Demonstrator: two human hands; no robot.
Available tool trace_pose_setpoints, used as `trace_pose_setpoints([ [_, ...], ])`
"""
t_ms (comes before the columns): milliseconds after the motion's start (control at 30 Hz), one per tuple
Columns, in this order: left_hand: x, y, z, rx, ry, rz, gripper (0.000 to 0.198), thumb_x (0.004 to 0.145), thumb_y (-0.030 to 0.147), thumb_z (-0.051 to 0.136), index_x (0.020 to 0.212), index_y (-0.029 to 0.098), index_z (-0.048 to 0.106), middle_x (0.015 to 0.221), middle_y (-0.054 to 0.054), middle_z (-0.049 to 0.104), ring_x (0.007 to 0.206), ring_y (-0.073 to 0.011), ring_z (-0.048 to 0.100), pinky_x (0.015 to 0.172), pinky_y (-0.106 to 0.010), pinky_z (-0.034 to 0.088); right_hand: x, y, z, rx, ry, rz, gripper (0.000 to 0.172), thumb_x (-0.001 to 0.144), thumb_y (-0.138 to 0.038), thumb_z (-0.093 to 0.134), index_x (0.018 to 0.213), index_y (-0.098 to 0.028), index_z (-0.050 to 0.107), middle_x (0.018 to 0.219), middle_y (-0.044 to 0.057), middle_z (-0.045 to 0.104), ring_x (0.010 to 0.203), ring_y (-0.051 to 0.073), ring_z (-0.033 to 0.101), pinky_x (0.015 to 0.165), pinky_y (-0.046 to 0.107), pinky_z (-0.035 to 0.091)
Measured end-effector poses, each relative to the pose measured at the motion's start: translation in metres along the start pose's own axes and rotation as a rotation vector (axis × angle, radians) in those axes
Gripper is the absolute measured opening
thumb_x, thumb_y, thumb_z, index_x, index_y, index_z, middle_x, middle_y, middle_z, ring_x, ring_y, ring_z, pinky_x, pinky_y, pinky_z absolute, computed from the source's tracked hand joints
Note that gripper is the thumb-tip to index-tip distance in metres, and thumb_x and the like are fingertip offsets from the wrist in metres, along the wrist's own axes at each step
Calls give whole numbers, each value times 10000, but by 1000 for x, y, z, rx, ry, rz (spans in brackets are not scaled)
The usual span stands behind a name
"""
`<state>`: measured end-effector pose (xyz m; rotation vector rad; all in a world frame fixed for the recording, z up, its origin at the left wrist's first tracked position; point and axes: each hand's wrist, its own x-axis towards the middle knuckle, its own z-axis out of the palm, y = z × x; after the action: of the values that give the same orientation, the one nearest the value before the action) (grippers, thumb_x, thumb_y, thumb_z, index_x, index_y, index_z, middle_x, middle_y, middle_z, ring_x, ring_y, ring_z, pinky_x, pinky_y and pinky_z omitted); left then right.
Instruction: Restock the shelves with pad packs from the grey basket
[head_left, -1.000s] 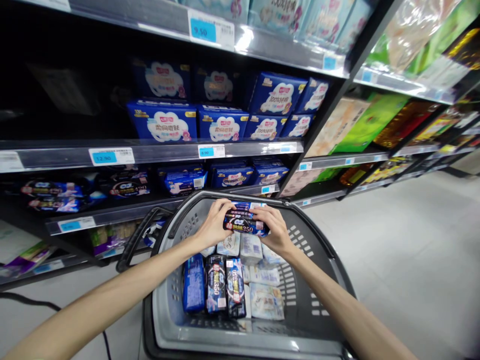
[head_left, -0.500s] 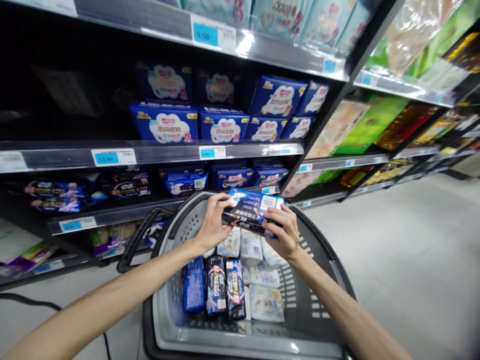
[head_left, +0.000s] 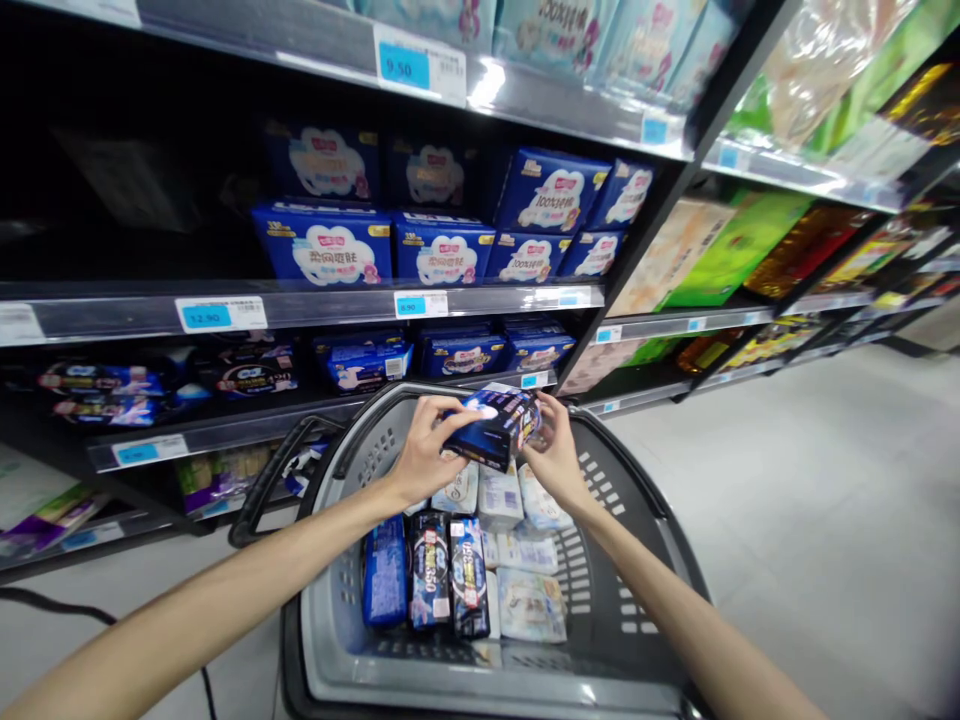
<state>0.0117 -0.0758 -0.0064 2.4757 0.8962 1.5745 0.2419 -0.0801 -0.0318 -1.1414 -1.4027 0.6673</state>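
A dark blue and black pack of sanitary pads point(head_left: 489, 425) is held in the air over the far part of a grey shopping basket point(head_left: 360, 668). My left hand point(head_left: 427, 445) grips its left end, thumb on top. At the right end, the fingers of my right hand point(head_left: 553, 450) are closed on the pack. Below, inside the basket, dark packs point(head_left: 430, 572) stand side by side at the left, next to a blue pack point(head_left: 385, 572). Pale packs point(head_left: 532, 605) lie to their right and farther back, some partly covered by the held pack.
A shelf unit point(head_left: 315, 310) with blue boxed packs point(head_left: 322, 245) rises beyond the basket. Darker packs point(head_left: 112, 390) lie on the lower shelf at left. The basket's black handle point(head_left: 259, 500) sticks out toward the shelf. Pale floor point(head_left: 810, 480) spreads at right.
The pack has been turned in my hands, so its barcode face no longer shows and a dark side faces me. My right hand has shifted from its top to its right end.
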Motion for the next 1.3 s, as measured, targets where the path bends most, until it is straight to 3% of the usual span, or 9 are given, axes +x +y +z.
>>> trace_pose_setpoints([
  [67,-4,1,0,34,-34,71,531,793,75,659,1281,281,612,1122,-59,584,1079,-233,537,949,-431,506,-3,2,6,230,-72,227,772,731,-262,724,1419,-335,380,1297,84,616,894,206,703,689,343,600],
  [133,-8,0,-1,57,-82,158,557,806,42,613,1301,297,613,1104,-60,609,1078,-235,533,948,-434,512,-6,-4,9,417,-98,421,622,796,-369,689,1370,-331,453,1194,57,687,807,208,709,609,334,584],
  [200,-12,-2,-2,48,-133,262,549,844,28,559,1314,306,612,1117,-64,632,1098,-231,532,959,-423,519,-7,-15,9,566,-145,555,489,868,-528,604,1292,-288,561,1130,66,722,819,240,711,585,354,574],
  [267,-13,-3,-4,14,-198,373,494,902,61,531,1324,308,602,1172,-67,646,1140,-222,537,985,-404,528,-8,-26,8,637,-199,596,471,879,-584,585,1211,-256,650,1134,69,733,892,263,704,618,364,573],
  [433,-7,3,-6,-17,-324,639,355,950,129,572,1260,296,623,1275,-57,660,1259,-186,571,1004,-325,556,-5,-30,7,578,-113,529,305,755,-376,769,1034,-253,771,1157,11,746,1002,235,664,779,314,542],
  [600,-2,11,-1,6,-405,869,245,961,122,555,1145,214,688,1328,-58,666,1226,-197,624,1009,-324,558,3,-20,0,463,-95,358,265,752,-361,747,980,-238,803,1094,26,769,1040,257,655,904,353,497],
  [800,-9,7,6,-10,-423,848,205,962,122,556,1068,192,717,1299,-65,686,1251,-212,617,974,-330,575,5,-18,-6,347,-132,254,235,788,-366,734,987,-258,799,1079,12,769,1026,247,650,910,348,475],
  [1000,-9,7,6,-35,-433,797,188,946,120,582,1057,196,714,1332,-80,665,1312,-210,567,1035,-363,548,6,-19,-4,377,-74,302,231,760,-377,741,942,-242,781,958,1,756,885,218,636,780,313,470],
  [1300,-7,8,5,-2,-411,810,180,953,134,576,1065,188,706,1338,-70,663,1287,-208,583,1024,-359,547,6,-21,-4,411,-88,310,259,751,-368,739,976,-241,765,1010,8,749,961,232,635,838,321,479],
])
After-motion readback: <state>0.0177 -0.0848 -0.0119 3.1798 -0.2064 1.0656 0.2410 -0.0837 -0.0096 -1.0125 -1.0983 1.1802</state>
